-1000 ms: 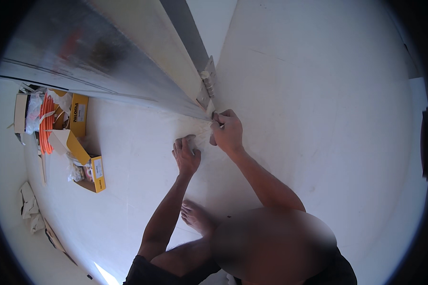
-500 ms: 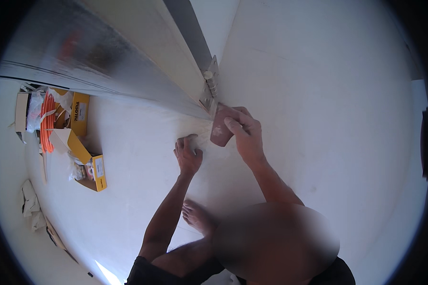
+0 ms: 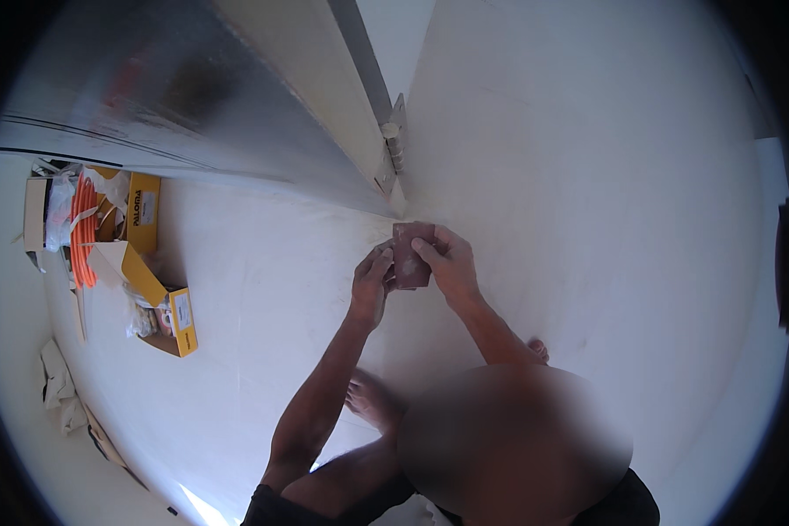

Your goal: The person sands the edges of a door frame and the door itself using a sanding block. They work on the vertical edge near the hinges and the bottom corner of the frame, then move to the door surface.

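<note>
My left hand point(image 3: 371, 282) grips the left edge of a dark red-brown sheet with pale dust smudges point(image 3: 412, 269), which looks like sandpaper. My right hand point(image 3: 451, 267) pinches its right side, thumb on the face. Both hands are just below the lower corner of an upright door-like panel point(image 3: 193, 105), whose pale edge carries a metal hinge point(image 3: 392, 147). The fingers behind the sheet are mostly hidden.
Open yellow cardboard boxes point(image 3: 145, 210) hold plastic bags and parts beside a coiled orange hose point(image 3: 84, 232) on the left of the pale floor point(image 3: 587, 219). Paper scraps point(image 3: 57, 377) lie along the left wall. My bare foot point(image 3: 368, 399) is below my hands.
My right hand has come down from the hinge corner with the red-brown sheet. My left hand has left the floor, moved up and right, and taken hold of the sheet.
</note>
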`<state>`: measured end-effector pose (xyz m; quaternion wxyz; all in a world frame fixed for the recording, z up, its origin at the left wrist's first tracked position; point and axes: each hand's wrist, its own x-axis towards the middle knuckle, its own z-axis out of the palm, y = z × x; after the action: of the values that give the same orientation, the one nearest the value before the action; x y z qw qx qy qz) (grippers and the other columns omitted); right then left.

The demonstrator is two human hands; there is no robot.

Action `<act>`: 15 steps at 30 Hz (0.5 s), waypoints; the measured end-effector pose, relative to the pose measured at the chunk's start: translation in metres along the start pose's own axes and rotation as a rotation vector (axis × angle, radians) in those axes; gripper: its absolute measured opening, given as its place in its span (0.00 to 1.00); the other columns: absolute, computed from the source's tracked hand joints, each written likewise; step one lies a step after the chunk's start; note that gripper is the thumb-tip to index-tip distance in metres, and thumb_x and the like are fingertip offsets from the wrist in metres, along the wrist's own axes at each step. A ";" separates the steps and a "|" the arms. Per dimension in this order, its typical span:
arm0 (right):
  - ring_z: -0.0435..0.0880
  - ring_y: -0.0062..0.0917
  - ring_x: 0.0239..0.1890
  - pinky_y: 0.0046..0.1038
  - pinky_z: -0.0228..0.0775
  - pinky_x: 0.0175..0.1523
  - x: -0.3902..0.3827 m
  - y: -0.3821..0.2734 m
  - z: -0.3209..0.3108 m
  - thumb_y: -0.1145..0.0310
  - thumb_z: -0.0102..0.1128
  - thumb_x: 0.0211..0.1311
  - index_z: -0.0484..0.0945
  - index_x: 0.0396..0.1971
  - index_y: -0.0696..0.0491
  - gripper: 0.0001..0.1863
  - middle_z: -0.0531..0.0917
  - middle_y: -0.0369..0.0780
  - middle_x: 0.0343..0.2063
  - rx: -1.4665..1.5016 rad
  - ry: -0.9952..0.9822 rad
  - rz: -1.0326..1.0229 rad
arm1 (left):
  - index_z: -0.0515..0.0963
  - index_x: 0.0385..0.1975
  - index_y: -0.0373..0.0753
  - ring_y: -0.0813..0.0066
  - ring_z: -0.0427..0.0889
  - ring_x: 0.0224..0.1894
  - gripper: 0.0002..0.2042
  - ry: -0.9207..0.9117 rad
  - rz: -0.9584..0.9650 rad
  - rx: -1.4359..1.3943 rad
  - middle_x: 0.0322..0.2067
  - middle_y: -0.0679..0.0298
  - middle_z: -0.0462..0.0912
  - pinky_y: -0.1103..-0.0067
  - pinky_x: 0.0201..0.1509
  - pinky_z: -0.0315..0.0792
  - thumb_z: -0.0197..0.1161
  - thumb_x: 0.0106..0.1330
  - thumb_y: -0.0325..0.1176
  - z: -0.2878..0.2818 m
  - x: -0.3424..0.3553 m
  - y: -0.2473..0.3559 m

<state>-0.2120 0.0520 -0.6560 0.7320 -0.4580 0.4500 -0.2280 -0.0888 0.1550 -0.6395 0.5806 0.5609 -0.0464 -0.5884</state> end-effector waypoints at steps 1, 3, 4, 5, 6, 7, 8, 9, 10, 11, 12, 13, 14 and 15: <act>0.83 0.20 0.39 0.26 0.76 0.44 0.001 0.000 0.000 0.68 0.66 0.62 0.82 0.47 0.59 0.16 0.86 0.38 0.35 -0.092 0.046 -0.057 | 0.68 0.61 0.33 0.70 0.79 0.54 0.21 0.028 -0.011 -0.014 0.52 0.59 0.78 0.68 0.58 0.74 0.52 0.75 0.41 0.004 -0.002 0.003; 0.82 0.20 0.38 0.26 0.75 0.43 0.002 0.002 -0.001 0.68 0.68 0.61 0.82 0.46 0.58 0.15 0.85 0.37 0.33 -0.155 0.090 -0.095 | 0.68 0.62 0.34 0.71 0.78 0.55 0.21 0.020 -0.039 0.021 0.52 0.60 0.78 0.67 0.58 0.73 0.55 0.73 0.38 0.008 -0.005 0.009; 0.82 0.19 0.38 0.26 0.75 0.43 0.003 0.005 -0.003 0.68 0.68 0.60 0.82 0.45 0.58 0.15 0.85 0.36 0.32 -0.129 0.088 -0.075 | 0.67 0.62 0.34 0.71 0.78 0.55 0.22 0.016 -0.052 0.039 0.52 0.60 0.78 0.67 0.58 0.73 0.57 0.72 0.37 0.009 -0.006 0.010; 0.82 0.19 0.37 0.26 0.75 0.42 0.004 0.007 -0.006 0.68 0.69 0.60 0.81 0.44 0.58 0.15 0.84 0.36 0.31 -0.105 0.089 -0.054 | 0.69 0.60 0.34 0.72 0.79 0.52 0.20 0.023 0.043 0.092 0.50 0.60 0.79 0.70 0.56 0.74 0.59 0.71 0.34 0.010 -0.005 0.006; 0.82 0.19 0.37 0.26 0.75 0.42 0.004 0.009 -0.008 0.68 0.69 0.60 0.81 0.42 0.58 0.14 0.84 0.36 0.31 0.011 0.032 -0.045 | 0.71 0.58 0.34 0.72 0.81 0.50 0.20 0.029 0.139 0.144 0.48 0.61 0.81 0.73 0.54 0.75 0.61 0.69 0.31 0.010 -0.004 0.000; 0.81 0.19 0.37 0.26 0.75 0.42 0.004 0.011 -0.010 0.68 0.70 0.60 0.81 0.41 0.58 0.13 0.85 0.36 0.31 0.126 -0.025 -0.037 | 0.73 0.57 0.33 0.73 0.82 0.47 0.19 0.033 0.236 0.197 0.46 0.61 0.82 0.76 0.51 0.77 0.62 0.67 0.28 0.009 -0.002 -0.004; 0.81 0.18 0.36 0.26 0.75 0.42 0.003 0.012 -0.014 0.68 0.70 0.59 0.80 0.39 0.58 0.12 0.85 0.36 0.31 0.240 -0.082 -0.028 | 0.74 0.56 0.33 0.73 0.83 0.46 0.18 0.078 0.263 0.305 0.45 0.61 0.83 0.76 0.50 0.77 0.63 0.66 0.27 0.013 -0.002 -0.003; 0.81 0.18 0.37 0.26 0.75 0.43 0.002 0.012 -0.016 0.68 0.70 0.59 0.80 0.38 0.58 0.12 0.85 0.37 0.32 0.258 -0.112 0.000 | 0.74 0.55 0.32 0.73 0.83 0.44 0.18 0.121 0.290 0.414 0.44 0.62 0.83 0.77 0.49 0.78 0.63 0.66 0.26 0.018 -0.003 -0.002; 0.81 0.18 0.37 0.25 0.75 0.43 0.001 0.012 -0.018 0.69 0.70 0.59 0.79 0.37 0.58 0.11 0.86 0.37 0.33 0.277 -0.142 0.028 | 0.75 0.55 0.32 0.73 0.84 0.43 0.18 0.162 0.317 0.523 0.43 0.62 0.84 0.77 0.47 0.78 0.63 0.65 0.26 0.022 -0.003 -0.001; 0.81 0.18 0.37 0.25 0.75 0.44 -0.001 0.009 -0.018 0.69 0.70 0.59 0.79 0.36 0.58 0.11 0.86 0.38 0.34 0.299 -0.173 0.054 | 0.75 0.54 0.32 0.73 0.84 0.41 0.17 0.179 0.311 0.525 0.42 0.62 0.84 0.78 0.46 0.78 0.63 0.65 0.25 0.024 -0.002 -0.003; 0.82 0.18 0.38 0.25 0.75 0.45 -0.002 0.006 -0.016 0.69 0.70 0.59 0.79 0.35 0.58 0.11 0.87 0.38 0.35 0.222 -0.138 0.007 | 0.76 0.53 0.32 0.72 0.84 0.40 0.17 0.195 0.305 0.528 0.40 0.62 0.84 0.78 0.45 0.79 0.63 0.65 0.25 0.027 -0.002 -0.006; 0.82 0.18 0.39 0.25 0.75 0.45 -0.002 0.001 -0.014 0.69 0.69 0.60 0.78 0.34 0.59 0.10 0.87 0.38 0.36 0.146 -0.101 -0.039 | 0.76 0.53 0.32 0.72 0.85 0.38 0.16 0.210 0.298 0.532 0.39 0.62 0.85 0.78 0.43 0.79 0.63 0.65 0.25 0.028 -0.001 -0.009; 0.82 0.18 0.40 0.25 0.75 0.46 -0.003 0.000 -0.014 0.69 0.69 0.60 0.78 0.33 0.59 0.10 0.87 0.39 0.37 0.071 -0.050 -0.081 | 0.76 0.54 0.33 0.73 0.84 0.40 0.16 0.186 0.278 0.507 0.41 0.62 0.84 0.77 0.44 0.79 0.62 0.67 0.27 0.028 0.000 -0.012; 0.83 0.19 0.40 0.26 0.75 0.47 -0.003 0.001 -0.015 0.69 0.68 0.61 0.78 0.34 0.59 0.10 0.87 0.39 0.38 0.041 -0.020 -0.096 | 0.75 0.55 0.34 0.73 0.84 0.42 0.17 0.161 0.255 0.485 0.43 0.61 0.84 0.77 0.44 0.79 0.61 0.68 0.28 0.028 0.000 -0.015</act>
<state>-0.2260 0.0478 -0.6585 0.7339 -0.4660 0.4154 -0.2678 -0.1186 0.1428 -0.6401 0.5007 0.7178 -0.2098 -0.4360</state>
